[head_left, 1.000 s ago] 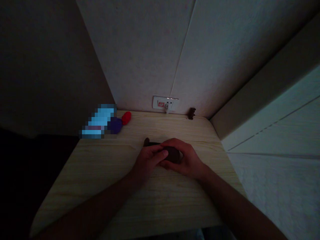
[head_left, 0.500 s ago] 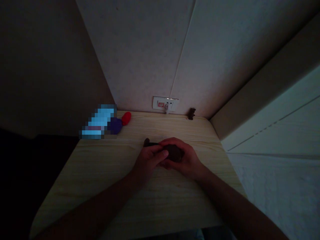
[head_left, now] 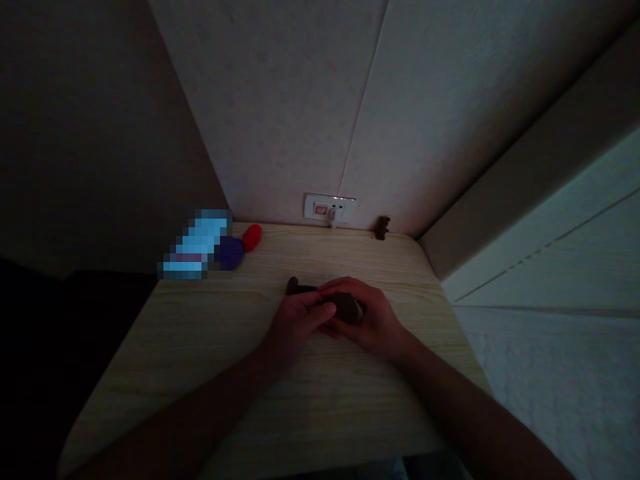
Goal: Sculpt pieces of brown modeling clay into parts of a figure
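Observation:
Both of my hands meet above the middle of the wooden table. Between them is a dark brown rounded lump (head_left: 347, 307), its exact kind unclear in the dim light. My left hand (head_left: 305, 319) is closed on its left side, the thumb pressed on its top. Curled around the far and right sides is my right hand (head_left: 373, 313). Just beyond my left fingers, a dark strip with a brown rounded end (head_left: 292, 285) shows; my hand hides where it leads.
On the table (head_left: 240, 393), a purple ball-like lump (head_left: 231, 253) and a red lump (head_left: 253, 237) lie at the back left beside a pixelated bright shape (head_left: 195, 243). A small dark brown piece (head_left: 383, 228) stands at the back right. Behind is a wall socket (head_left: 330, 208) with a plug.
The brown lump has turned slightly between my hands, and a paler edge now shows at its right. My hands stay in nearly the same place.

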Action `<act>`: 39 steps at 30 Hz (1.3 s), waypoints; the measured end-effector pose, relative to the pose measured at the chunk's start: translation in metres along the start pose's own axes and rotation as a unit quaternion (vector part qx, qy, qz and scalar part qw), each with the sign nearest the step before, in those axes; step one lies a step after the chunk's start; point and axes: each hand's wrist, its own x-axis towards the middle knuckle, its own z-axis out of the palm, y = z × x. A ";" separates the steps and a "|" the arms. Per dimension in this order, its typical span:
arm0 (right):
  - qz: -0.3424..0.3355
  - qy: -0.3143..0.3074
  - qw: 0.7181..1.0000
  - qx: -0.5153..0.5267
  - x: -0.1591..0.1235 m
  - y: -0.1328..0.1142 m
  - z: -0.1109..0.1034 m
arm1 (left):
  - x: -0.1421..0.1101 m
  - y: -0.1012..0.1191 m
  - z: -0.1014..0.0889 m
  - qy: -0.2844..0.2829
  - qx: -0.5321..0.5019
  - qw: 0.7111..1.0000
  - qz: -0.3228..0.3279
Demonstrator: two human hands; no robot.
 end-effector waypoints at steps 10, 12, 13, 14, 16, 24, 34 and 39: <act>-0.062 -0.012 0.996 -0.056 0.001 0.004 -0.004 | 0.001 -0.004 -0.002 0.012 0.046 0.999 0.014; -0.062 -0.011 0.996 -0.065 0.001 0.004 -0.005 | 0.001 -0.004 -0.003 0.012 0.069 0.997 0.024; -0.058 -0.010 0.996 -0.067 0.001 0.003 -0.005 | 0.001 -0.003 -0.002 0.012 0.080 0.996 0.028; -0.050 -0.009 0.997 -0.065 0.000 0.002 -0.004 | 0.001 -0.002 -0.002 0.013 0.089 0.995 0.032; -0.026 0.000 0.998 -0.053 0.000 0.000 -0.002 | 0.001 0.000 -0.001 0.021 0.107 0.993 0.041; 0.060 0.013 0.998 0.016 -0.001 -0.001 0.002 | 0.000 0.001 -0.001 0.048 0.151 0.985 0.063; -0.012 -0.021 0.999 -0.042 -0.002 0.001 0.000 | 0.001 0.003 0.002 0.027 0.109 0.991 0.068; 0.032 -0.020 0.999 -0.023 -0.003 0.000 0.000 | 0.002 -0.001 -0.001 0.014 0.115 0.992 0.055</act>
